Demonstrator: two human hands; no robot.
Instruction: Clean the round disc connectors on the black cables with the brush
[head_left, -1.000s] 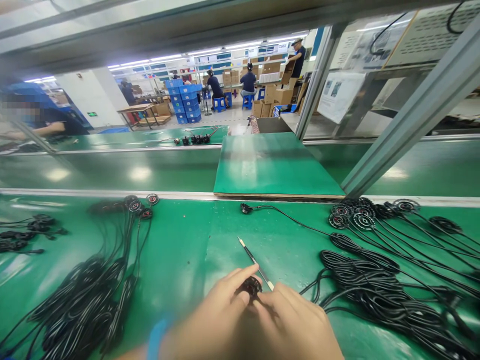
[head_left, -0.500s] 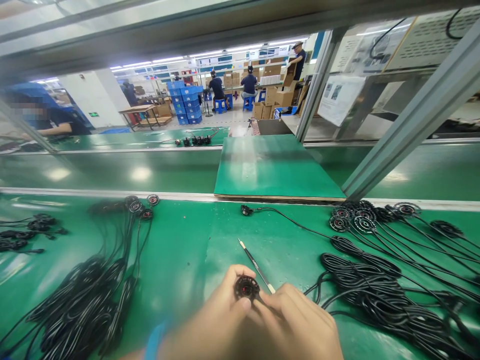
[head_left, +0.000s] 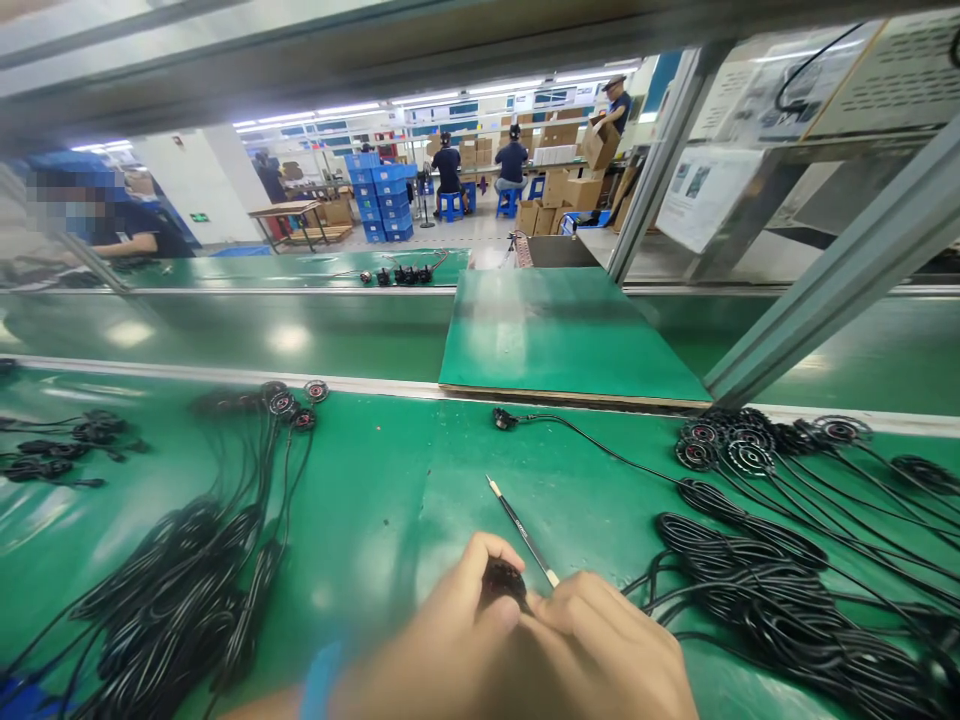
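Low in the middle, my left hand (head_left: pixel 457 625) grips a round black device head (head_left: pixel 504 580) between thumb and curled fingers. It is tilted, and my thumb covers part of its face. My right hand (head_left: pixel 607 640) is closed at the lower right edge of the same head, its fingertips pinched against it. Whatever else lies between those fingertips is hidden. Just beyond my hands lies a slim black pen-like tool (head_left: pixel 521 525) with pale ends. Farther up the green table, a small black cabled part (head_left: pixel 504 419) rests with its cable running right.
Coiled black cables with round heads (head_left: pixel 750 452) lie to the right. Another cable bundle (head_left: pixel 187 570) lies left, with smaller cabled parts (head_left: pixel 67 450) beyond it. A green board (head_left: pixel 562 335) spans the far edge beside a metal post (head_left: pixel 832 250). A co-worker (head_left: pixel 120 225) sits across at left.
The round head has tipped in my hands, so its red-centred face shows less now. My view has shifted slightly left, and the table things appear farther right. Both hands keep their hold.
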